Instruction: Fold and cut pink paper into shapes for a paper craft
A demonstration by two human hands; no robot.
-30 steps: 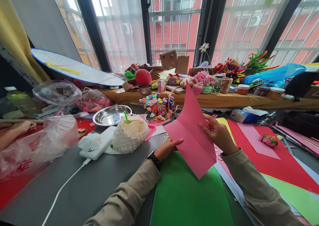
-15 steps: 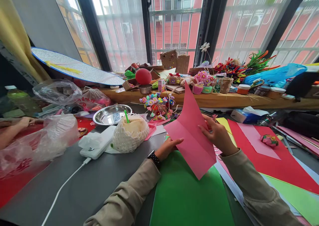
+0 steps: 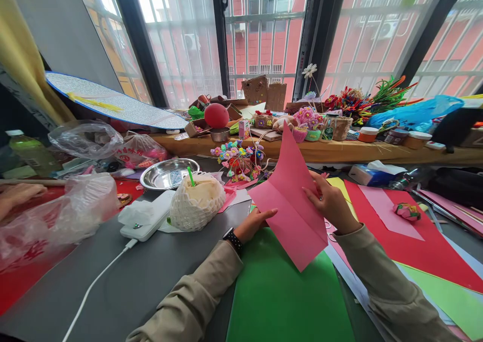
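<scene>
A sheet of pink paper (image 3: pixel 290 206) with crease lines is held up above the table, its top corner curling to a point. My left hand (image 3: pixel 253 223) grips its left edge, thumb on the face and the other fingers behind. At the right edge my right hand (image 3: pixel 332 201) pinches the sheet with thumb and fingers. Beneath both hands lies a green sheet (image 3: pixel 287 302). Pink scissor handles (image 3: pixel 330 230) show partly behind the paper, near my right hand.
Left of my arms stand a coconut (image 3: pixel 198 201) in white foam netting, a metal plate (image 3: pixel 169 173) and a white device (image 3: pixel 147 216) with a cable. Coloured sheets (image 3: pixel 392 251) lie at right. Another person's hand (image 3: pixel 18 196) is at far left. Crafts crowd the windowsill (image 3: pixel 241 153).
My hands and the pink paper stay nearly still, with the paper's top corner tipping slightly to the right. The other person's hand at far left has shifted left.
</scene>
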